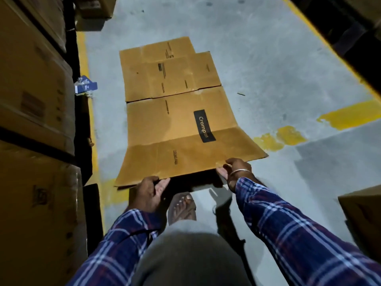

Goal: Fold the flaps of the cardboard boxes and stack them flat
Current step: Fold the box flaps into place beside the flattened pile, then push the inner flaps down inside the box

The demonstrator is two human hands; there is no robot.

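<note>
The flattened cardboard box (181, 129) lies on the floor (278, 65), long axis running straight away from the person — its near edge lifted. Left hand (149, 195) and right hand (235, 169) each pinch that edge, fingers (231, 162) clamped on cardboard; both sit equally near.

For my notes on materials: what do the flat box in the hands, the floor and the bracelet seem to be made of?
Flat box: brown cardboard, matte, with creased fold lines and black print.
Floor: probably concrete, grey and stained, with worn yellow painted lines.
Bracelet on the right wrist: likely metal, thin and shiny; which metal cannot be told.
</note>
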